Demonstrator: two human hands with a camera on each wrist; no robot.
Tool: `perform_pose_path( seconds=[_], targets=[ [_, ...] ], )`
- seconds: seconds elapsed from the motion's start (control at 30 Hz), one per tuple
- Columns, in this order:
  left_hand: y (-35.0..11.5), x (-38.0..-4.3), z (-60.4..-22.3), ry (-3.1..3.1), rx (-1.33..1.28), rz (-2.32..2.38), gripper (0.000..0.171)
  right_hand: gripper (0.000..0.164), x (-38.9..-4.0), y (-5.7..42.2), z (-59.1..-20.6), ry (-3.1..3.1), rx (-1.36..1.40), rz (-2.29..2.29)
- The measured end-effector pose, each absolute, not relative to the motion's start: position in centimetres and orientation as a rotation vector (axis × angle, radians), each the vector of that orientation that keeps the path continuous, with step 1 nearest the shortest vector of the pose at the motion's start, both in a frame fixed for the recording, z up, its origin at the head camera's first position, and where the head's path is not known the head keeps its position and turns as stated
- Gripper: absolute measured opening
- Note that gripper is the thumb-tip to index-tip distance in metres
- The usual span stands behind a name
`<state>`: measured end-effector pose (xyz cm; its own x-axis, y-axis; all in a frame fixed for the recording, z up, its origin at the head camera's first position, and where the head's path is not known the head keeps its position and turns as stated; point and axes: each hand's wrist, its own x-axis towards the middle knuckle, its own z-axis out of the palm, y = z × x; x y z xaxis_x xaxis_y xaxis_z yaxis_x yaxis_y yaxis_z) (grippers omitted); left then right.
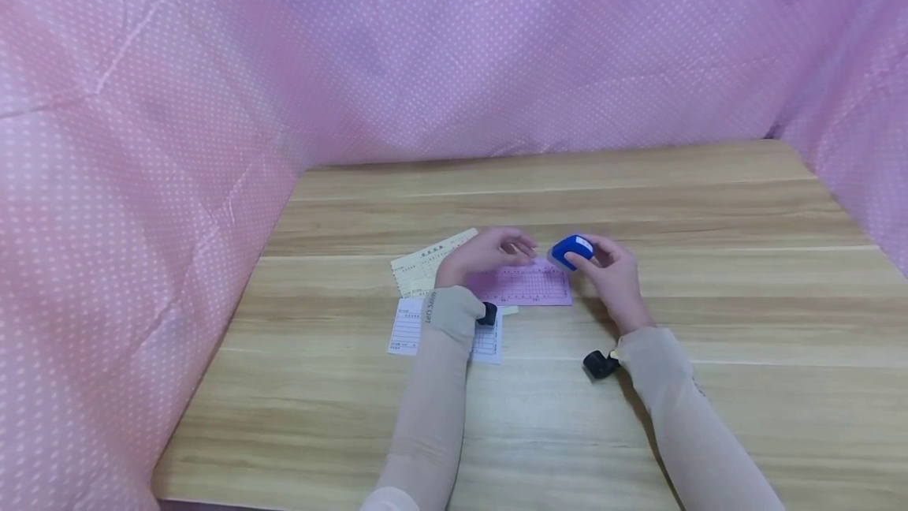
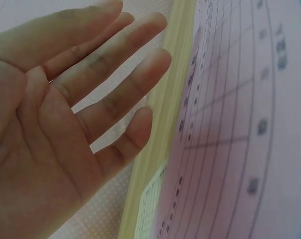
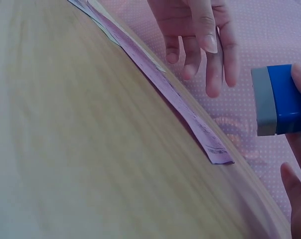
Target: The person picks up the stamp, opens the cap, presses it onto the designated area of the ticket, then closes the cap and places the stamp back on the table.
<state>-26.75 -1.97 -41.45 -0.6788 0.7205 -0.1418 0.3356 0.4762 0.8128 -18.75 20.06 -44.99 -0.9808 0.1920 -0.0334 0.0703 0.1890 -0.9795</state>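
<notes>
My right hand (image 1: 615,278) holds a blue stamp (image 1: 570,251) with a grey end between thumb and fingers, raised above the right end of a pink printed form (image 1: 525,288). In the right wrist view the grey end of the stamp (image 3: 290,99) points toward the other hand. My left hand (image 1: 488,251) hovers over the left part of the pink form, holding nothing. The left wrist view shows its fingers spread and slightly bent beside the form (image 2: 225,99). Part of the form is hidden under this hand.
A cream printed form (image 1: 418,266) lies left of the pink one, partly beneath it. Nearer me is a white form (image 1: 406,328), partly covered by the left sleeve (image 1: 443,353). The wooden table (image 1: 319,416) has a pink dotted curtain (image 1: 454,61) behind and beside it.
</notes>
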Motion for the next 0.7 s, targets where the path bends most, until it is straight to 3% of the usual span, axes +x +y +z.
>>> perform_pose_path(
  seconds=[0.7],
  targets=[
    [0.4,-26.2,-41.4,2.295,0.94,0.993,0.04,0.051,-18.6,20.0,-45.0,-2.44,-0.179,1.893]
  ],
)
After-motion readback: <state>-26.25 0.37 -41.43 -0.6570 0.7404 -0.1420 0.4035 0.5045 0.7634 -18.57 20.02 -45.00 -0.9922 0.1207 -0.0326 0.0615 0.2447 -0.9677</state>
